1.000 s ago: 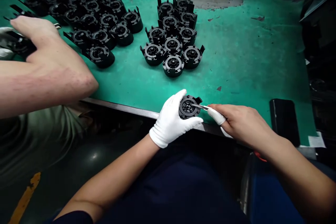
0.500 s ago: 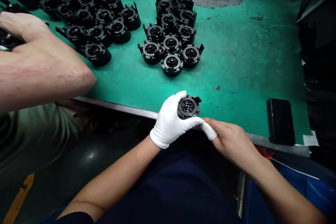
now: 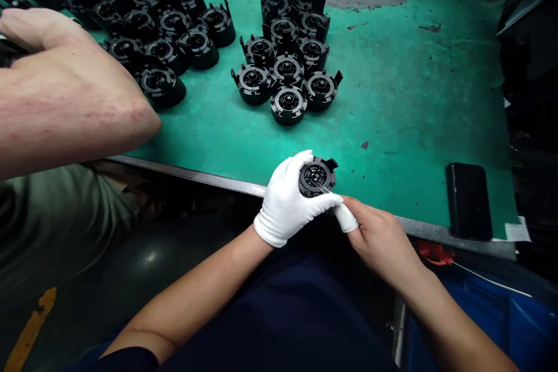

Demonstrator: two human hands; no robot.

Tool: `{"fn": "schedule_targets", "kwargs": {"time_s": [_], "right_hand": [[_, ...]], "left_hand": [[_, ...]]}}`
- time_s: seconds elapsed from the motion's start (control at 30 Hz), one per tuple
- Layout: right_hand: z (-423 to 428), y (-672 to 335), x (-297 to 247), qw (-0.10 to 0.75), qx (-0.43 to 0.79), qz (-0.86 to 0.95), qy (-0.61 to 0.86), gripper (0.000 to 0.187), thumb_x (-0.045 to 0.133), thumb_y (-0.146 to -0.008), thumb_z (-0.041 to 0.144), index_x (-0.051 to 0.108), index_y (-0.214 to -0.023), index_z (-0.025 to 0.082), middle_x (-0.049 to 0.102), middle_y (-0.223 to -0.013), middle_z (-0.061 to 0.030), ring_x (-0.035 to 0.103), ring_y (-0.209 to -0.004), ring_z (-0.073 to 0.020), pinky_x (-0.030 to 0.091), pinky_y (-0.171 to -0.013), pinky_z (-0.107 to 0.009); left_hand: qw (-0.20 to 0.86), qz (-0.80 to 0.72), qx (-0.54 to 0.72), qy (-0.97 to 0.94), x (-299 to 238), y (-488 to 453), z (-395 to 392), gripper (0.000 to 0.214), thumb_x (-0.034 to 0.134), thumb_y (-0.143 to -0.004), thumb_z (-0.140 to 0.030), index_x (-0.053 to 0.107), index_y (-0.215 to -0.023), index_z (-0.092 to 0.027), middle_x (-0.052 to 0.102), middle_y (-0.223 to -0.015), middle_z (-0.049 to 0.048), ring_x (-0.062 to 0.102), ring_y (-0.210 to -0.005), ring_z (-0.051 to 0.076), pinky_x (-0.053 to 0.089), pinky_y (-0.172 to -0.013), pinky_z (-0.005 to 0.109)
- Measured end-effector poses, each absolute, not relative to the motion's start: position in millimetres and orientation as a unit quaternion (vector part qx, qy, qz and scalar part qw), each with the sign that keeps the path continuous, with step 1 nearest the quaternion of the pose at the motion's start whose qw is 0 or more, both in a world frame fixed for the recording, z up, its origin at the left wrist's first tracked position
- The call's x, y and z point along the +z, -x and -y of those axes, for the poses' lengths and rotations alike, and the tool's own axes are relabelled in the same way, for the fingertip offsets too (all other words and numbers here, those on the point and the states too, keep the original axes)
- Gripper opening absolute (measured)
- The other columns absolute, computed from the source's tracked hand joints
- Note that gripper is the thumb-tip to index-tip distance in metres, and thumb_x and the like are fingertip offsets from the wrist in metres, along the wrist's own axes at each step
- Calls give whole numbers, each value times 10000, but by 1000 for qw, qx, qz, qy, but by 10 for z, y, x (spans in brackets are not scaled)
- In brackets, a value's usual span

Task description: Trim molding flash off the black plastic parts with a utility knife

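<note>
My left hand (image 3: 285,203), in a white glove, is wrapped around a round black plastic housing (image 3: 314,179) near the table's front edge. The housing's ringed face is turned up, and a tab juts from its far rim. Close against the left thumb is my right hand (image 3: 377,229), bare except for a white covering on a finger. Its fingers are closed on a thin metal pointed tool (image 3: 323,188), whose tip reaches over the face of the housing. Most of the tool is hidden by the hands, so its exact kind does not show.
Several similar black housings (image 3: 288,106) stand grouped on the green table (image 3: 392,99); a larger group (image 3: 161,86) stands to the left. Another person's forearm (image 3: 78,104) crosses the left side. A black phone (image 3: 469,200) lies near the front right edge, above a blue bin (image 3: 462,325).
The tool's thin tip now shows farther over the housing's face. My hands and the housing stay together, slightly farther right in view. The other person's forearm has shifted slightly.
</note>
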State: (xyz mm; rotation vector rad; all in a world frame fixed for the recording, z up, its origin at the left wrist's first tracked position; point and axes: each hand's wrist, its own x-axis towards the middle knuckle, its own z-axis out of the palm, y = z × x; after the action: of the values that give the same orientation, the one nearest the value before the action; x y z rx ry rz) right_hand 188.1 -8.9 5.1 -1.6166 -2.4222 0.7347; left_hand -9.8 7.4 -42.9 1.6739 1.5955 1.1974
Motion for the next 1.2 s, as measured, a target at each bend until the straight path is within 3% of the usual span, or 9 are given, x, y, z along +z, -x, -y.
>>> {"fn": "schedule_targets", "kwargs": {"time_s": [0.13,0.33,0.73,1.0,1.2], "right_hand": [[-87,-1988,142,110,298,803,505,367,452,-1027,282,635,-1346,271,706,-1314,-39,681,-1160,-229,541,-943,-328],[-303,-2006,109,48,201,825,526,383,434,-1047,375,686,-1314,265,763,-1082,-57,702,-1005,-255,530,-839,-373],[-289,-2002,94,32,118,847,517,378,450,-1056,382,675,-1337,264,739,-922,-53,687,-909,-232,462,-757,-336],[-350,-1949,58,23,83,837,540,331,507,-1028,358,694,-1294,301,760,-961,-40,713,-914,-229,451,-667,-323],[-389,-1973,13,80,151,812,558,325,499,-1035,382,715,-1256,283,772,-1067,-40,723,-966,-219,514,-804,-310]], "left_hand": [[262,-579,450,-627,-407,99,-87,826,826,-715,-616,500,-1345,-194,630,-1349,141,632,-1257,300,509,-1112,459],[242,-582,447,-635,-427,103,-90,836,817,-713,-636,491,-1340,-190,635,-1323,150,627,-1257,316,506,-1108,479],[222,-574,453,-645,-425,101,-111,833,834,-705,-617,499,-1334,-187,637,-1316,149,625,-1250,309,506,-1098,469],[203,-569,454,-655,-429,72,-120,788,842,-719,-572,490,-1309,-187,647,-1293,144,637,-1218,296,512,-1080,458],[175,-575,472,-645,-457,11,-137,729,848,-704,-582,507,-1214,-189,648,-1268,149,645,-1207,300,524,-1047,464]]}}
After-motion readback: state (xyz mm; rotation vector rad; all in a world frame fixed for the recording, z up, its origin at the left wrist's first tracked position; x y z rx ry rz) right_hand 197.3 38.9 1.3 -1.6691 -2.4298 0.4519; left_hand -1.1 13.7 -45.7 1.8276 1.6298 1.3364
